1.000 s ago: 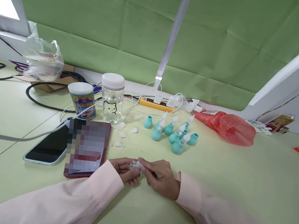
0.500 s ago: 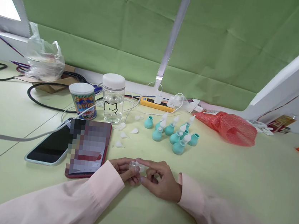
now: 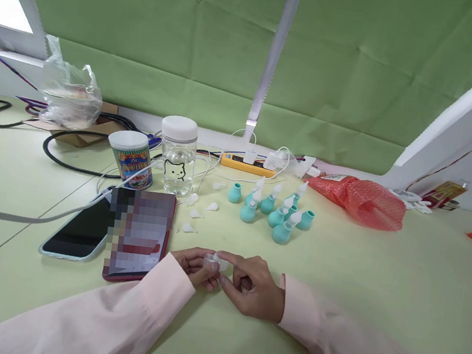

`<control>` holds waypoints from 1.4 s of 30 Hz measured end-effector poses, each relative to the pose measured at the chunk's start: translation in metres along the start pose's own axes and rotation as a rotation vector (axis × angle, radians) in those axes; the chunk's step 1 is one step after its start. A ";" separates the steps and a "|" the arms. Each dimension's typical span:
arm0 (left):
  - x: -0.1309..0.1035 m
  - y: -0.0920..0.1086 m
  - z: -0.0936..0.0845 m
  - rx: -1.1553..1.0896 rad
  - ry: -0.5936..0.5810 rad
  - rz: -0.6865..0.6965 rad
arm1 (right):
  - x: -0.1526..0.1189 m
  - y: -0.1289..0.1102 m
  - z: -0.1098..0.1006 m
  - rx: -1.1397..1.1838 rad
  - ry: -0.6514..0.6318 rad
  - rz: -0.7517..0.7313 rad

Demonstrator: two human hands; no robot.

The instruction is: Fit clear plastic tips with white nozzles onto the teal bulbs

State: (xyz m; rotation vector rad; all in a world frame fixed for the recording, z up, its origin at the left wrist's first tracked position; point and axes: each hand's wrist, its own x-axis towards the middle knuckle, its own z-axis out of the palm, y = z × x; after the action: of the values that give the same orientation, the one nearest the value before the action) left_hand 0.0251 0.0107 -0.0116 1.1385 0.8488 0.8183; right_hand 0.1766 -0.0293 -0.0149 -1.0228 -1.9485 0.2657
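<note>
A small clear plastic piece (image 3: 211,259) is pinched between the thumb and fingers of my left hand (image 3: 198,266). My right hand (image 3: 255,287) meets it from the right, index finger and thumb closed around the piece's whitish end. Beyond my hands stand several teal bulbs, some with clear tips on top, such as the front one (image 3: 282,234); an open bulb without a tip (image 3: 235,193) stands at their left. Several loose translucent tips (image 3: 189,228) lie left of the bulbs.
A red-cased phone (image 3: 143,240) and a black-screened phone (image 3: 78,233) lie on the left. Behind them stand a can (image 3: 132,159) and a water bottle (image 3: 177,159). Farther back are a yellow power strip (image 3: 248,166), cables and red bubble wrap (image 3: 369,203).
My right hand has shifted very slightly, its fingers still at the clear piece. My left hand keeps its hold, with the piece turned a little. The bulbs and loose tips have not moved.
</note>
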 end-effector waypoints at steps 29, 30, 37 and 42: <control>0.001 -0.006 0.004 -0.066 0.019 0.116 | 0.030 0.114 -0.173 -0.812 -0.270 0.701; 0.001 -0.005 0.005 -0.079 0.034 0.116 | 0.031 0.108 -0.177 -0.820 -0.249 0.701; 0.001 -0.005 0.006 -0.132 0.091 0.102 | 0.045 0.009 -0.179 -0.460 0.430 0.161; 0.001 -0.005 0.006 -0.116 0.147 0.160 | 0.035 -0.026 -0.090 -0.239 0.225 0.001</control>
State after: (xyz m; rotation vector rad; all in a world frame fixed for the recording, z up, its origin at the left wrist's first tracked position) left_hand 0.0312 0.0080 -0.0156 1.0626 0.8274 1.0802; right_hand 0.2243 -0.0374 0.0725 -1.1540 -1.8027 -0.0827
